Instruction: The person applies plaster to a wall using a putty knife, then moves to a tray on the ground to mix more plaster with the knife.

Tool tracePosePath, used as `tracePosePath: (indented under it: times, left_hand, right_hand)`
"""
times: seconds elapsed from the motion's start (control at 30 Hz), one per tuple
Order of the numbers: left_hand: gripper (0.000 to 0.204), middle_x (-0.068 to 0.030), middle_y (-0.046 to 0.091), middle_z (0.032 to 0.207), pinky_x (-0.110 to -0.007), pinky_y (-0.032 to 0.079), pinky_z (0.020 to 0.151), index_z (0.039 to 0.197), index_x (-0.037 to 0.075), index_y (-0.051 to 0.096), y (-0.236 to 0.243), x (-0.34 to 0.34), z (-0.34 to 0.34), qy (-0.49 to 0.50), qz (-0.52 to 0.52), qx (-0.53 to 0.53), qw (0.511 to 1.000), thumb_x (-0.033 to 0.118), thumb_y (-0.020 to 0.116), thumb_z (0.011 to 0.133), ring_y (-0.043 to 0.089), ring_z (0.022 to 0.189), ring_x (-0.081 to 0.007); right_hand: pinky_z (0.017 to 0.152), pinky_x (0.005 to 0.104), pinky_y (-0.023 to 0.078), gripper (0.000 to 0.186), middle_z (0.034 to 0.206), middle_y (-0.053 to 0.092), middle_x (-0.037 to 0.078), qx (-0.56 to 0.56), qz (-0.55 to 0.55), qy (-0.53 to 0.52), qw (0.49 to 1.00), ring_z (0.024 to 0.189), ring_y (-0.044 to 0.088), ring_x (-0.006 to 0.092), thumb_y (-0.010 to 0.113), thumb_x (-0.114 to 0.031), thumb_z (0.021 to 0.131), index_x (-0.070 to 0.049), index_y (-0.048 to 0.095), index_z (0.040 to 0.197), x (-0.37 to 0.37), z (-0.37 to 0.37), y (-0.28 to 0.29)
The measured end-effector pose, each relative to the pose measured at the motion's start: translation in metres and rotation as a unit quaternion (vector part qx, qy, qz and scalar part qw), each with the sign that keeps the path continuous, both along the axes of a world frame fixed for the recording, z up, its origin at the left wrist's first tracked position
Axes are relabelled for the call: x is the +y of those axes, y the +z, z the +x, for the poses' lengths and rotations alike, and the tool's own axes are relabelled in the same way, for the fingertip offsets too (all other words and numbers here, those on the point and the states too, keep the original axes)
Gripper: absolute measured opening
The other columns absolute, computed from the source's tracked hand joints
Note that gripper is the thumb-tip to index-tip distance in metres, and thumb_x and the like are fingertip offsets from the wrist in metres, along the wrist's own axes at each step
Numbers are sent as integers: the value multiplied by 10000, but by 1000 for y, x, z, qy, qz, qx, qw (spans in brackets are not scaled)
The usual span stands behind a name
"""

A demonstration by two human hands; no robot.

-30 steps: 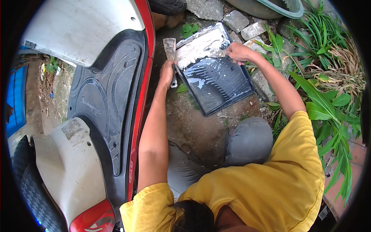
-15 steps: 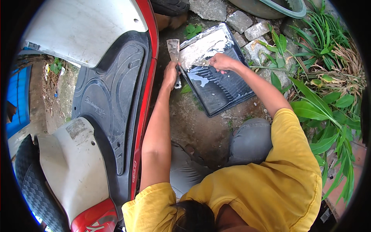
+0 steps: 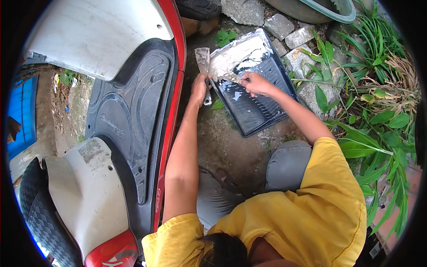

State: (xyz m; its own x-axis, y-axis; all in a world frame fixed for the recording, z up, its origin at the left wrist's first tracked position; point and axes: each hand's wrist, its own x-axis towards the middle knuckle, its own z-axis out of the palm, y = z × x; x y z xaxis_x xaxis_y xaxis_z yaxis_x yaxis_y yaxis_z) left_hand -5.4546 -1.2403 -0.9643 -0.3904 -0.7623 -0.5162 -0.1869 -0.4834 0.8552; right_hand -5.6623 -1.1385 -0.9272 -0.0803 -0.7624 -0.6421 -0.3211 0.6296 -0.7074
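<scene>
My left hand (image 3: pixel 199 90) is closed round the handle of a putty knife (image 3: pixel 202 61), its wide stained blade pointing away from me, beside the left rim of a black paint tray (image 3: pixel 267 119). White paste (image 3: pixel 233 52) covers much of the tray's far end, with bare black streaks showing through. Over the middle of the tray, my right hand (image 3: pixel 258 84) is closed on a scraper (image 3: pixel 233 77). Its smeared blade points left into the paste, while the fingers hide its handle. Thin white smears lie on the ribbed near part of the tray.
A red and white motor scooter (image 3: pixel 126 115) stands close along my left arm. Stone blocks (image 3: pixel 278 26) and a large greenish basin (image 3: pixel 307 10) lie beyond the tray. Leafy plants (image 3: pixel 378 129) grow at the right. My grey-trousered knee (image 3: pixel 289 164) is near the tray.
My right hand has shifted slightly down and right with the scraper. The white patch on the ribs has thinned, and more black shows among the paste. My left hand keeps its grip.
</scene>
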Motion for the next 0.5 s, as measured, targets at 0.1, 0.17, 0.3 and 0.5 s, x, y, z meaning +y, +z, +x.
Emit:
tracePosePath:
  times: [0.1, 0.17, 0.3, 0.5]
  left_hand:
    - [274, -47, 493, 897, -351, 442, 861, 896, 70, 542, 0, -2, 12, 7, 8, -9, 1000, 304, 404, 866, 492, 871, -154]
    - [275, -44, 494, 891, -336, 442, 822, 895, 76, 546, 0, -5, 7, -14, -10, -26, 1000, 308, 403, 862, 491, 848, -151]
    - [270, -33, 495, 873, -312, 433, 770, 891, 89, 549, 4, 0, 4, -30, -15, -36, 999, 313, 401, 859, 487, 818, -144]
    - [274, -15, 509, 849, -312, 423, 753, 884, 102, 555, -2, -1, 3, -28, -7, -10, 1000, 332, 410, 848, 477, 800, -128]
  right_hand:
    - [408, 313, 469, 293, 648, 615, 112, 70, -3, 45, 997, 475, 596, 152, 520, -140, 881, 37, 557, 1112, 1, 3, 41]
    - [464, 345, 497, 330, 691, 636, 159, 114, -11, 63, 991, 529, 632, 216, 514, -122, 863, 13, 563, 1160, 4, -5, 56]
    - [607, 407, 517, 239, 732, 628, 219, 378, -273, 253, 848, 669, 640, 339, 530, -65, 743, -2, 662, 932, -10, 0, 63]
    - [598, 402, 514, 126, 719, 648, 172, 470, -255, 344, 772, 697, 655, 305, 533, -59, 715, -39, 657, 714, -41, 33, 56]
